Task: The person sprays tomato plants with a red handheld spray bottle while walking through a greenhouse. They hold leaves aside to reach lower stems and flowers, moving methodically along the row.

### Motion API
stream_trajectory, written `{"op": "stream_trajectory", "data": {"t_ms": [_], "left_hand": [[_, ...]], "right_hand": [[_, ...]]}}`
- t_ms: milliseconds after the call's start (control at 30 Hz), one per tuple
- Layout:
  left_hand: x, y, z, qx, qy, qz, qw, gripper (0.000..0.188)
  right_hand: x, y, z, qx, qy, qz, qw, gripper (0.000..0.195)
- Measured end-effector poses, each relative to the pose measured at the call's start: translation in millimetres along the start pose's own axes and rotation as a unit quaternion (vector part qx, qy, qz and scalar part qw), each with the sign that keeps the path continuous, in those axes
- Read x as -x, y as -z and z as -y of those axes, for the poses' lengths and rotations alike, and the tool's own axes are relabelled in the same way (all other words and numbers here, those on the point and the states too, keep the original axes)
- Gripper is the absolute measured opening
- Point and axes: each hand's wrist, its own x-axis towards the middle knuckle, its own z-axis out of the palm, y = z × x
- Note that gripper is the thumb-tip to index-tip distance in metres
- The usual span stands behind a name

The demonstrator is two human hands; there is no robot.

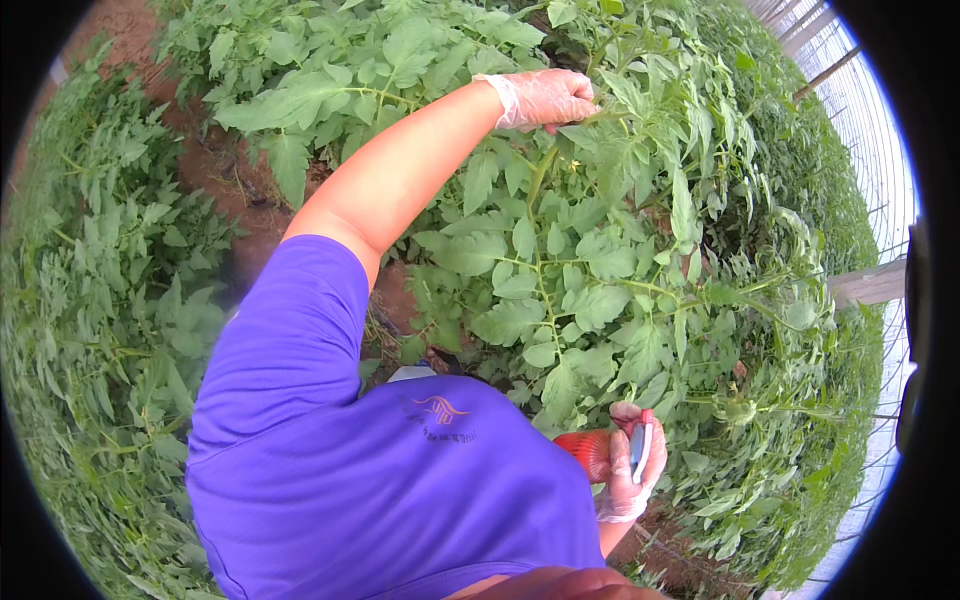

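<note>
My left hand (pixel 546 99), in a thin clear plastic glove, reaches out over the tomato plants. Its fingers are closed around a green tomato stem (pixel 611 117) near the top of a plant; the fingertips are partly hidden. Small yellow tomato flowers (pixel 575 165) show just below that hand. Close to my body, my right hand (pixel 628 466), gloved the same way, grips a spray bottle by its head. The bottle (pixel 586 453) is red and ribbed, and its sprayer head (pixel 640 447) is red, white and blue-grey. Leafy tomato shoots (pixel 540 277) spread between my hands.
Another row of tomato plants (pixel 97 322) stands at the left, with a strip of brown soil (pixel 217 169) between the rows. Beyond the plants on the right is a pale greenhouse wall (pixel 874 150) with a wooden beam (pixel 868 285).
</note>
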Motion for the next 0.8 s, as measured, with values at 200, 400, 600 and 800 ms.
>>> {"op": "stream_trajectory", "data": {"t_ms": [200,400,600,800], "left_hand": [[-2,9,15,-0.027,-0.043,-0.093,0.994,0.022],[-40,0,46,0.343,0.016,-0.166,0.924,0.01],[-12,5,20,0.344,-0.014,-0.201,0.917,0.013],[-21,5,35,0.603,0.06,-0.201,0.769,0.017]], "right_hand": [[-12,-16,11,0.015,0.003,0.013,1.0,0.034],[-11,-7,-1,-0.01,0.025,0.01,1.0,0.034],[-11,-6,2,0.011,0.044,0.029,0.999,0.038],[-7,-4,-8,-0.034,0.043,0.028,0.998,0.038]]}}
